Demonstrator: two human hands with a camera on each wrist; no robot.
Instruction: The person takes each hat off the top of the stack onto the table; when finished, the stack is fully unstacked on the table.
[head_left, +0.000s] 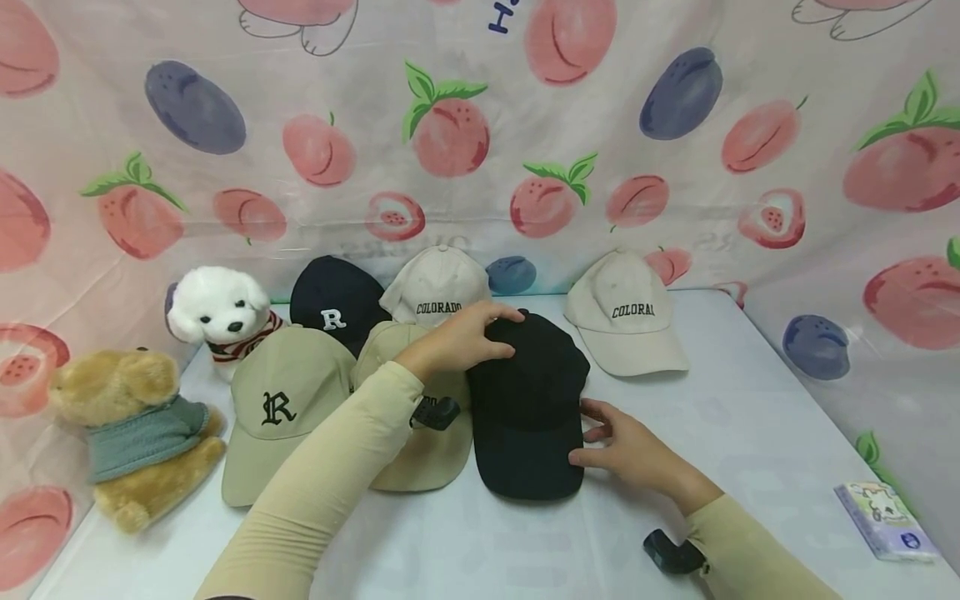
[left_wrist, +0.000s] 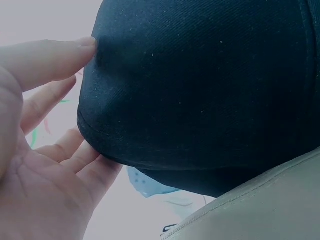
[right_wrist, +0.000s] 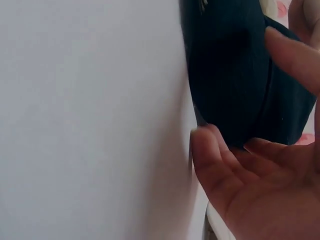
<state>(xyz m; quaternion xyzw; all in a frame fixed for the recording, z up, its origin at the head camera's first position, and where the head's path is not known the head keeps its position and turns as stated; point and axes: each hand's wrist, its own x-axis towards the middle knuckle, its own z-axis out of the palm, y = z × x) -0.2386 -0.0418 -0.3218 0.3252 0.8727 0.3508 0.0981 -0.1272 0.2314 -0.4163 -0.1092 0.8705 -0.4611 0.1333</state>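
A plain black baseball cap [head_left: 529,392] faces forward on the white table, with a hand at either side of it. The left hand [head_left: 474,337] reaches over a tan cap [head_left: 420,450] to the black cap's crown. Its thumb [left_wrist: 75,55] touches the black cloth in the left wrist view, and its loosely spread fingers lie along the lower edge, partly hidden. The right hand [head_left: 626,446] stands at the opposite side. Its thumb is by the visor's edge, and its relaxed fingers [right_wrist: 210,155] lie along the cap's lower edge in the right wrist view.
A khaki cap [head_left: 292,392] with an R, a navy cap [head_left: 333,292] and two cream caps [head_left: 442,279] share the table. A white toy dog [head_left: 217,304] and a brown teddy bear [head_left: 150,450] sit left. A tissue packet [head_left: 885,521] lies at the right edge.
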